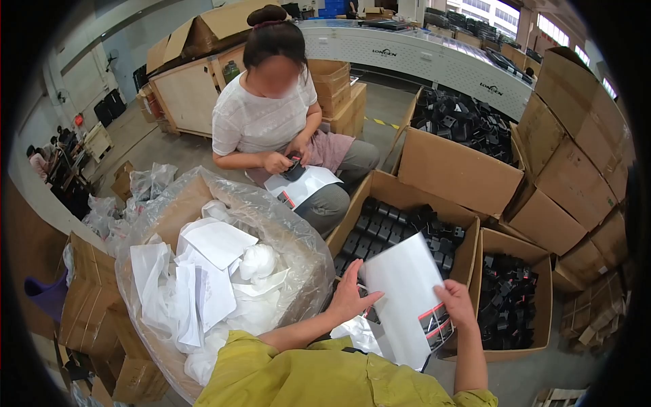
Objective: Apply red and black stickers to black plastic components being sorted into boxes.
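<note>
A white sheet of sticker paper [405,292], with a few red-and-black labels [434,320] along its right side, is held up in front of my body. My right hand [456,305] pinches the sheet at its right edge, beside the labels. At the opposite edge is my left hand [351,295], fingers stretched out and thumb reaching to the paper. Below that hand, partly hidden behind the sheet, lies a shiny silvery-white piece [358,332] near my lap. Just beyond the sheet stands an open carton [420,195] holding rows of black plastic parts [373,227].
On the left, a plastic-lined box [298,298] holds crumpled white papers [207,292]. Across from me a seated person [268,122] handles a black part over a sheet. More cartons of black parts [461,175] [508,298] stand at right, beside stacked boxes [576,163].
</note>
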`<act>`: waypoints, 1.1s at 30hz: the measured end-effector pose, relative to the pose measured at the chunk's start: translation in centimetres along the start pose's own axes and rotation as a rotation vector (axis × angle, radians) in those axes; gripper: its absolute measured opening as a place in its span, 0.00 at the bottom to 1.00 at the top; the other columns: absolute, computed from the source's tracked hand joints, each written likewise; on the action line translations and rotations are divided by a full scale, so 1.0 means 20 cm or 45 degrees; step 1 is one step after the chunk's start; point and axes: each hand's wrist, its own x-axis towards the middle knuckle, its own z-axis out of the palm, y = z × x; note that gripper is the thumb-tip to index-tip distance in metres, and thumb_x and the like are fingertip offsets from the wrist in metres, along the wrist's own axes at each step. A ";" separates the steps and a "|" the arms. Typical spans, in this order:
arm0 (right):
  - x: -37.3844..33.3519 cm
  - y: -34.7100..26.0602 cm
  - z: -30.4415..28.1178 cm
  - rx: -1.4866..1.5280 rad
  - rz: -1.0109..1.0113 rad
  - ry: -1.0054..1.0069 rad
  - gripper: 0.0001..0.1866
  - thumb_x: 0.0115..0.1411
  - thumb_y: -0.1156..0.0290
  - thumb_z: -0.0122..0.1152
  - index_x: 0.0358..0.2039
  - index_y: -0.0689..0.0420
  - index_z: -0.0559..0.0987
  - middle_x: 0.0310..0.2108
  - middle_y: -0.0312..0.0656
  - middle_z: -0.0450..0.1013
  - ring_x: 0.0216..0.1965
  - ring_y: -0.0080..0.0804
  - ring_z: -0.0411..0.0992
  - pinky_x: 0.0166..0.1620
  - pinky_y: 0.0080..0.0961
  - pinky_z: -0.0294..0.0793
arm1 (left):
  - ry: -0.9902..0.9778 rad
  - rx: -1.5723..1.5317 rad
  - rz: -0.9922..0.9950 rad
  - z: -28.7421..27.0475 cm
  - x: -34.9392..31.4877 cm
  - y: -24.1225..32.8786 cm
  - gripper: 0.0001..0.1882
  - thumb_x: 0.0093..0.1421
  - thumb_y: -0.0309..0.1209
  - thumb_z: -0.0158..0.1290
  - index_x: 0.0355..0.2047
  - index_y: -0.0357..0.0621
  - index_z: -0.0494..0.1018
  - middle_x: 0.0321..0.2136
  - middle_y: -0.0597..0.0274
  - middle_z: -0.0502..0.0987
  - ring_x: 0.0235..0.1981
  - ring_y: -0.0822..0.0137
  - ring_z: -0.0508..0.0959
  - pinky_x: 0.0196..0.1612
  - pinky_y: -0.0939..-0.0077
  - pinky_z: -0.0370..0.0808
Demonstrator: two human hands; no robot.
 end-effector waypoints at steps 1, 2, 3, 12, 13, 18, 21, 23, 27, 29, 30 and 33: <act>0.00 -0.04 0.00 0.053 -0.019 0.090 0.08 0.54 0.71 0.53 0.27 0.63 0.74 0.22 0.33 0.70 0.21 0.15 0.65 0.26 0.14 0.65 | -0.077 -0.120 -0.127 -0.01 0.00 0.02 0.44 0.44 0.43 0.58 0.54 0.33 0.48 0.54 0.42 0.52 0.55 0.52 0.56 0.55 0.65 0.55; 0.00 -0.05 -0.01 0.074 -0.061 0.154 0.08 0.55 0.70 0.52 0.27 0.63 0.73 0.22 0.33 0.70 0.22 0.15 0.65 0.27 0.14 0.65 | -0.156 -0.240 -0.254 0.00 0.00 0.03 0.47 0.43 0.44 0.59 0.55 0.32 0.46 0.54 0.41 0.51 0.55 0.53 0.56 0.55 0.65 0.55; 0.00 -0.07 0.01 0.118 -0.109 0.183 0.09 0.55 0.70 0.51 0.26 0.63 0.73 0.22 0.32 0.70 0.22 0.14 0.64 0.28 0.13 0.64 | -0.250 -0.394 -0.376 0.02 0.01 0.02 0.48 0.44 0.41 0.59 0.57 0.34 0.42 0.55 0.44 0.52 0.57 0.57 0.55 0.55 0.68 0.56; 0.03 -0.15 0.19 0.174 -0.147 -0.091 0.13 0.57 0.66 0.50 0.33 0.66 0.73 0.27 0.34 0.71 0.28 0.17 0.67 0.32 0.16 0.67 | -0.609 -1.313 -0.639 0.06 0.11 0.12 0.40 0.49 0.40 0.55 0.55 0.47 0.44 0.49 0.65 0.61 0.48 0.71 0.63 0.45 0.71 0.63; 0.03 -0.17 0.20 0.270 -0.128 -0.108 0.13 0.57 0.67 0.50 0.35 0.65 0.73 0.29 0.36 0.72 0.29 0.17 0.68 0.34 0.16 0.68 | -0.590 -1.316 -0.681 0.01 0.12 0.21 0.43 0.47 0.43 0.57 0.56 0.48 0.43 0.50 0.64 0.61 0.50 0.69 0.61 0.47 0.67 0.62; 0.03 -0.20 0.18 0.440 -0.003 -0.128 0.12 0.56 0.67 0.51 0.33 0.64 0.73 0.27 0.36 0.71 0.27 0.17 0.68 0.32 0.15 0.68 | -0.704 -1.622 -0.775 0.07 0.10 0.17 0.38 0.44 0.42 0.59 0.52 0.44 0.54 0.47 0.62 0.65 0.48 0.64 0.65 0.51 0.65 0.62; 0.07 -0.16 0.16 0.375 -0.020 -0.096 0.11 0.56 0.67 0.51 0.31 0.64 0.73 0.24 0.34 0.71 0.25 0.16 0.66 0.29 0.14 0.67 | -0.738 -1.669 -0.771 0.03 0.10 0.24 0.36 0.44 0.41 0.59 0.51 0.40 0.57 0.45 0.59 0.67 0.47 0.63 0.67 0.52 0.65 0.62; 0.07 -0.15 0.18 0.383 -0.034 -0.078 0.11 0.56 0.67 0.52 0.31 0.64 0.73 0.23 0.34 0.71 0.24 0.15 0.66 0.28 0.14 0.66 | -0.682 -1.690 -0.735 0.02 0.08 0.27 0.31 0.48 0.36 0.57 0.49 0.39 0.60 0.44 0.58 0.68 0.45 0.64 0.68 0.50 0.67 0.65; 0.02 -0.20 0.24 -0.628 -0.657 0.599 0.09 0.48 0.72 0.56 0.31 0.61 0.72 0.29 0.42 0.71 0.33 0.35 0.68 0.34 0.27 0.67 | -0.318 -1.499 -0.632 0.01 0.07 0.31 0.25 0.51 0.33 0.55 0.47 0.36 0.61 0.42 0.59 0.68 0.43 0.66 0.69 0.47 0.71 0.66; -0.06 -0.24 0.26 -0.752 -0.728 0.533 0.05 0.47 0.73 0.57 0.26 0.59 0.73 0.27 0.42 0.70 0.31 0.38 0.68 0.33 0.29 0.67 | -0.047 -1.363 -0.508 0.01 0.09 0.30 0.22 0.52 0.33 0.54 0.44 0.34 0.64 0.40 0.59 0.70 0.41 0.69 0.70 0.44 0.74 0.67; -0.08 -0.22 0.28 -0.667 -0.790 0.446 0.06 0.46 0.72 0.58 0.25 0.59 0.73 0.26 0.41 0.70 0.29 0.38 0.68 0.32 0.28 0.67 | -0.054 -1.365 -0.505 0.02 0.08 0.30 0.22 0.52 0.33 0.54 0.44 0.34 0.64 0.40 0.59 0.70 0.41 0.69 0.70 0.44 0.74 0.67; -0.10 -0.19 0.32 -0.679 -0.698 0.230 0.09 0.44 0.75 0.62 0.27 0.61 0.74 0.24 0.40 0.69 0.24 0.26 0.69 0.29 0.19 0.70 | -0.058 -1.326 -0.505 0.01 0.07 0.32 0.21 0.52 0.34 0.54 0.43 0.34 0.65 0.40 0.59 0.70 0.40 0.70 0.70 0.44 0.76 0.67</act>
